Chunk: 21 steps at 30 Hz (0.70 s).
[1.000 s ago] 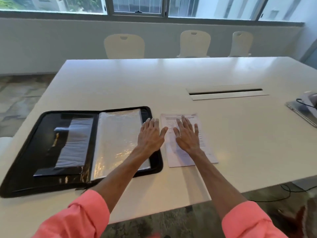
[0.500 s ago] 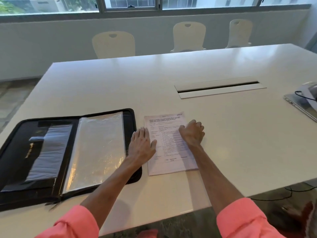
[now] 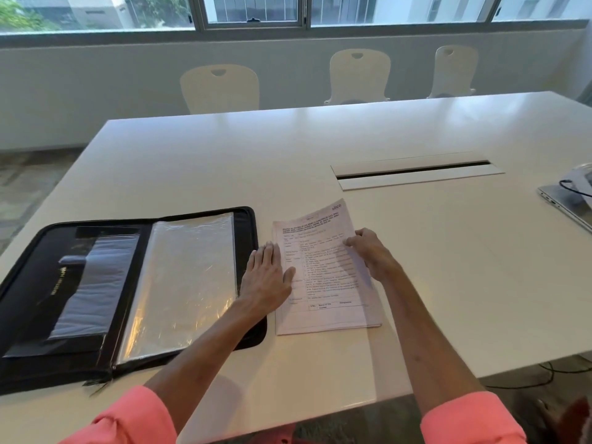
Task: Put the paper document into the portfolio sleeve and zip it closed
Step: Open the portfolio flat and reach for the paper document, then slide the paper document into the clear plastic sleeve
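Paper document (image 3: 323, 274) flat on tabletop (image 3: 416, 257) beside open portfolio (image 3: 128, 283) | left hand (image 3: 267, 277) flat, pinning its edge | right hand (image 3: 371, 251) curled, grip unclear | advice: lift the right edge cleanly, sheets together.

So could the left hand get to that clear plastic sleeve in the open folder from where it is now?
Probably yes. The left hand lies flat at the portfolio's right border, partly on the paper document, and the clear sleeve lies open right beside it with nothing on top or in between.
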{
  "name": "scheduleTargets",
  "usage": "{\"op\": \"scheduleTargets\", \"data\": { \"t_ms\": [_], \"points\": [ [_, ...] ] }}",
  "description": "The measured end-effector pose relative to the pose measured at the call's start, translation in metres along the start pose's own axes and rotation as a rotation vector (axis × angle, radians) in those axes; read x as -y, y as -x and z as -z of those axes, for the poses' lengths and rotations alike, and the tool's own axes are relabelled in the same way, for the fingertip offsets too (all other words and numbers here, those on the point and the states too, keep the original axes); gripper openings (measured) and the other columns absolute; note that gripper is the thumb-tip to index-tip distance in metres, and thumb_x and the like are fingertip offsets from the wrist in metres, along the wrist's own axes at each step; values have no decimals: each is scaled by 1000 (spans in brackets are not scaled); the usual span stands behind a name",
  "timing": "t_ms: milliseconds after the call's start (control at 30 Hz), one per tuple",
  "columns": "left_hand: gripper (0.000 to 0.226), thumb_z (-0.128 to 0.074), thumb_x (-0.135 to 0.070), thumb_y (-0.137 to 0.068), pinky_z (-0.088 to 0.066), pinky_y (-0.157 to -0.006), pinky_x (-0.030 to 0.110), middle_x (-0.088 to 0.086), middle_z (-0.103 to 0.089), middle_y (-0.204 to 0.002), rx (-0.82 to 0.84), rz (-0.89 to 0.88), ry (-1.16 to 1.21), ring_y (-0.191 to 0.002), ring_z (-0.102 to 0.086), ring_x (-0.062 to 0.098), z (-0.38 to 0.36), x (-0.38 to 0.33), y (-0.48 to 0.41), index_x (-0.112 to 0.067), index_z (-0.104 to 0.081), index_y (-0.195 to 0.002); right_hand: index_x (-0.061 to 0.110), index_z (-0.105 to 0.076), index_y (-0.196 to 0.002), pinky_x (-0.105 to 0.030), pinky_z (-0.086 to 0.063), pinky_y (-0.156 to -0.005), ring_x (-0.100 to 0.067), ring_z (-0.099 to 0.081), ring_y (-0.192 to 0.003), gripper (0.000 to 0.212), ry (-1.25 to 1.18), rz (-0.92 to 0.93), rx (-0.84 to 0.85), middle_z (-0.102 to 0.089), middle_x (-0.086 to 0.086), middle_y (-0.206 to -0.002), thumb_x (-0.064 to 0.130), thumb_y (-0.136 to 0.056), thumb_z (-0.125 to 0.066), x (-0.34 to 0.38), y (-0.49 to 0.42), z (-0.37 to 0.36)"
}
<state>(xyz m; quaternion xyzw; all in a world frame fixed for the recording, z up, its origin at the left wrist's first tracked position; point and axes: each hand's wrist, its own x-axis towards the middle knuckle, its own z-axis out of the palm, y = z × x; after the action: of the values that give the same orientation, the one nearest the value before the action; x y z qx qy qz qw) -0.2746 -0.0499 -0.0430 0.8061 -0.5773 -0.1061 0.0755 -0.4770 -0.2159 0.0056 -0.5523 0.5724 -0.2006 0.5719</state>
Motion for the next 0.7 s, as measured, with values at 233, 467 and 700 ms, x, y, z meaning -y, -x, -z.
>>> {"op": "scheduleTargets", "data": {
  "t_ms": [233,467,700],
  "points": [
    [92,-68,-43,-106,-27,-134,54,14,-29,-176,-133,160,641,-163,-30,35,42,-8,-30,-8,-16,-173,0,-70,-133,-48,-67,-91,-36,-81,-106,28,-93,200,60,-81,-18,-120,10,-112,-55,-1,18,10],
    [24,-58,-20,-112,-58,-110,58,2,-82,-120,-33,117,1331,-112,-79,23,103,-36,-45,-19,-70,-133,12,-70,-127,-44,-69,-83,-29,-82,-98,22,-170,438,-156,-82,-9,-113,15,-110,-57,44,43,8],
    [23,-53,-23,-116,-69,-87,43,5,-80,-120,-387,-217,1312,-103,-80,26,135,-67,-39,-16,-67,-133,9,-67,-118,-28,-64,-74,-17,-75,-90,16,-366,714,-393,-75,-3,-107,15,-105,-60,75,62,6]
  ]
}}
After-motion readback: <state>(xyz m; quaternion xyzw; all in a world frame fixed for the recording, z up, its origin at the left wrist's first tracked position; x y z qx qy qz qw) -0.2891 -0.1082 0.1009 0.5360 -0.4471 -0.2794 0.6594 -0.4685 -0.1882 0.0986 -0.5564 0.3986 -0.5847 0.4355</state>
